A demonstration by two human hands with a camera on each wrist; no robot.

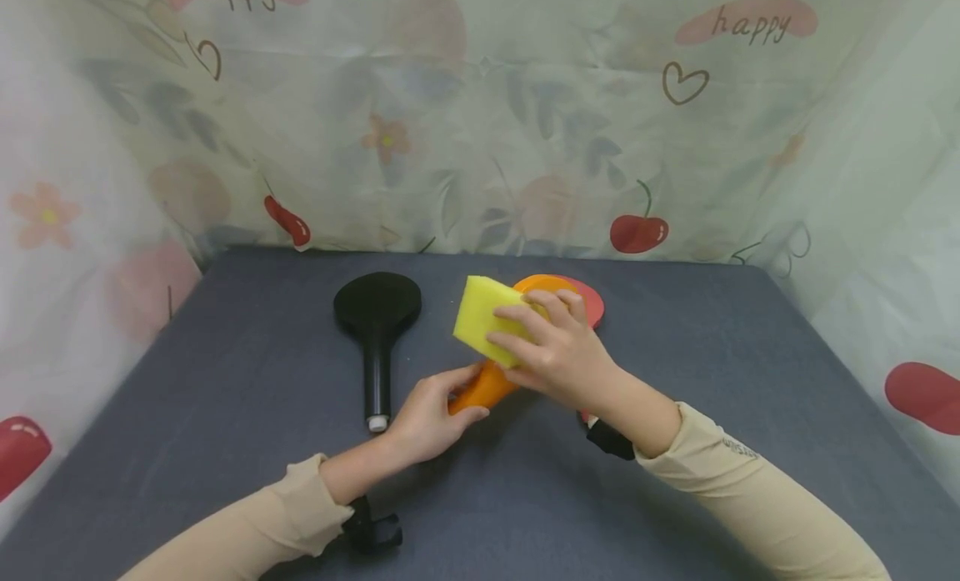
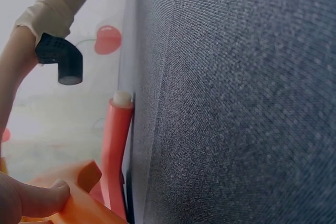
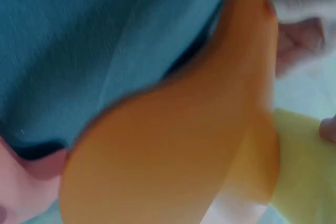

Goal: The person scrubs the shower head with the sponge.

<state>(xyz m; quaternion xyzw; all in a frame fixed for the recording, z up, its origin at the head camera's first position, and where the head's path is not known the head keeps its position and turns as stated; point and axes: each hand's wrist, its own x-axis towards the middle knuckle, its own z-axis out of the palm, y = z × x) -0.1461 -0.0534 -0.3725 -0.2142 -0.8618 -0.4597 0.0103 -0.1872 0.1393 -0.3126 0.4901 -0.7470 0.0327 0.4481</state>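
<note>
My left hand [image 1: 431, 414] grips the handle of an orange paddle-shaped thing [image 1: 483, 388], thumb on its near side. In the right wrist view its broad rounded head [image 3: 152, 156] fills the lower middle, tilted up off the cloth. A yellow sponge block [image 1: 480, 314] is in my right hand [image 1: 562, 348], with the fingers spread over its top. The sponge [image 3: 304, 166] lies at the orange thing's edge; its contact face is hidden. In the left wrist view the thumb presses the orange handle [image 2: 84, 203].
A similar black paddle-shaped thing [image 1: 377, 302] with a white handle tip lies to the left on the grey cloth-covered table [image 1: 247, 381]. Behind the right hand lies a red one [image 1: 591, 298], partly hidden. Patterned curtains [image 1: 480, 147] enclose the back and sides.
</note>
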